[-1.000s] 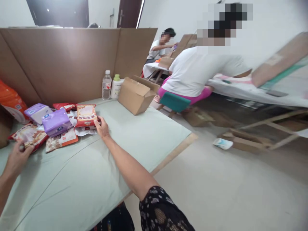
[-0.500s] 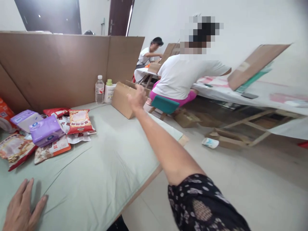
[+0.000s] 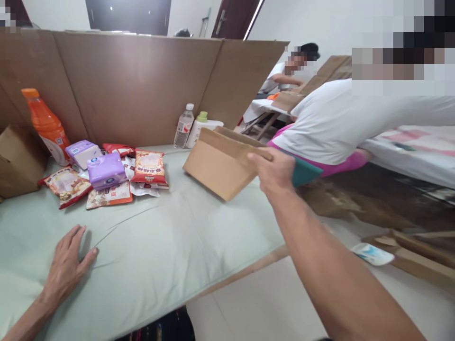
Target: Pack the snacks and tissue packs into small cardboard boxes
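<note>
My right hand (image 3: pixel 273 166) grips the near right corner of an open-topped cardboard box (image 3: pixel 220 163), fingers over its rim. The box is tilted at the right side of the covered table (image 3: pixel 167 246); its inside is mostly hidden. My left hand (image 3: pixel 71 258) lies on the cloth at the left with its fingers apart, holding nothing. Beyond it is a pile of red snack bags (image 3: pixel 149 168), an orange and white pouch (image 3: pixel 109 195) and two purple tissue packs (image 3: pixel 106 170).
An orange drink bottle (image 3: pixel 48 125) leans beside another cardboard box (image 3: pixel 21 163) at the left. A water bottle (image 3: pixel 184 127) and a white bottle with a green cap (image 3: pixel 202 125) stand before the cardboard screen (image 3: pixel 142 85). Two people sit at tables on the right.
My right hand has pulled the cardboard box nearer and tilted it. The view has turned left, bringing the orange bottle and left box further in. My left hand stays flat.
</note>
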A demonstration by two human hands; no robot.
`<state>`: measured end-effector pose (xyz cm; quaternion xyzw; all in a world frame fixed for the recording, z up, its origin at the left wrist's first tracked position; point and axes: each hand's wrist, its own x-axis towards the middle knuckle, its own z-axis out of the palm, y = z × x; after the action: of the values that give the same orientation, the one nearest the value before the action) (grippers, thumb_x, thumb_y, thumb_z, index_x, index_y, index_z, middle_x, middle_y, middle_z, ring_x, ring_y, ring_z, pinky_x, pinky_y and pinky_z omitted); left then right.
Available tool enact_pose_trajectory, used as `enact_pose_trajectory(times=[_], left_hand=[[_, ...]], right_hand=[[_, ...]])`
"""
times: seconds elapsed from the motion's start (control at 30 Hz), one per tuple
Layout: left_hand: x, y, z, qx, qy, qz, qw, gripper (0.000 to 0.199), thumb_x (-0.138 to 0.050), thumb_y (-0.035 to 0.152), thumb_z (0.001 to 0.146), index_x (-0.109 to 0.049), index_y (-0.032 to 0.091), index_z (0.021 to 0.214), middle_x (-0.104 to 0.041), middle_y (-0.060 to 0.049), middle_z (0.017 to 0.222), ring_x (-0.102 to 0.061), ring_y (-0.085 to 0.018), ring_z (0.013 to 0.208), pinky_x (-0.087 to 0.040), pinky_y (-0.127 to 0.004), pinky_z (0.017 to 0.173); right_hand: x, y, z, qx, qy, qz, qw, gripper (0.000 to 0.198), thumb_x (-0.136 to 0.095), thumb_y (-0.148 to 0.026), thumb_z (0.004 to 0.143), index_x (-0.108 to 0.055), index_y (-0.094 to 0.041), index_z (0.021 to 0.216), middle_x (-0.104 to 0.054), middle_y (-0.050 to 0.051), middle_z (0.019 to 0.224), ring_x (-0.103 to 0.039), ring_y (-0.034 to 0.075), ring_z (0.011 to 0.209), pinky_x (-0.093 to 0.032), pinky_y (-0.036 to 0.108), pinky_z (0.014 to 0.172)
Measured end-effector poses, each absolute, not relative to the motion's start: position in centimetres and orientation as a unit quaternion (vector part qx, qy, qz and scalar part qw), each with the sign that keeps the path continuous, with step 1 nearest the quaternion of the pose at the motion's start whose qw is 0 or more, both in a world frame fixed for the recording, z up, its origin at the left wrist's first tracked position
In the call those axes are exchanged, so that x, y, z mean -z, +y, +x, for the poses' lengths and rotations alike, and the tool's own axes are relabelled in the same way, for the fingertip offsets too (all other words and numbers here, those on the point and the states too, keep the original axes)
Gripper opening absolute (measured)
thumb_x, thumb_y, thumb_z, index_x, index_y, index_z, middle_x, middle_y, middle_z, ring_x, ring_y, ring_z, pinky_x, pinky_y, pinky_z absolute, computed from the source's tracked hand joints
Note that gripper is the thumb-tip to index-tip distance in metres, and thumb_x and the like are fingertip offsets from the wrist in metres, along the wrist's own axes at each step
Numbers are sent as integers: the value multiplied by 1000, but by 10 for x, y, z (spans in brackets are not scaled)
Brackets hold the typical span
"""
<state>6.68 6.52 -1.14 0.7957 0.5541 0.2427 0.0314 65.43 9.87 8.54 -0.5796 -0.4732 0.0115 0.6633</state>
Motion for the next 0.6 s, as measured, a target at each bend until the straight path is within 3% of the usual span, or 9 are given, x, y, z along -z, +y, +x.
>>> enact_pose_trajectory(times=[0.1,0.2,0.33,0.47,0.6], left_hand=[[4,64,70,-266,567,776,74,65,-54,61,90,-58,17,138,-56,-22,150,-55,-44,139,-47,-64,115],[-2,54,74,-278,547,780,118,77,-60,65,88,-49,19,148,-49,-21,156,-48,-42,146,-45,-61,119],[-10,28,82,-291,448,812,237,113,-70,76,80,-16,27,166,-24,-21,172,-33,-45,156,-39,-67,121],[-28,8,77,-314,375,800,348,135,-70,87,72,12,36,166,1,-19,177,-15,-45,162,-24,-69,126],[-42,-3,62,-294,388,772,409,139,-67,90,72,19,34,165,-13,-20,176,-22,-44,160,-29,-68,125]], right_hand=[[-79,26,606,-31,-325,-610,722,17,-84,-31,63,-76,-25,78,-68,-2,70,-58,17,65,-51,38,73],[-73,-29,549,-62,-331,-586,737,19,-83,-35,64,-78,-23,77,-72,0,77,-65,20,73,-55,43,81],[-72,-61,478,-129,-431,-494,744,8,-85,-33,71,-79,-28,75,-74,2,84,-71,25,91,-57,50,94],[-77,-63,430,-255,-562,-385,686,3,-85,-37,81,-83,-36,82,-68,2,74,-70,26,93,-60,49,88],[-85,-60,414,-331,-666,-308,593,14,-77,-45,89,-85,-37,96,-68,3,69,-71,26,87,-60,50,88]])
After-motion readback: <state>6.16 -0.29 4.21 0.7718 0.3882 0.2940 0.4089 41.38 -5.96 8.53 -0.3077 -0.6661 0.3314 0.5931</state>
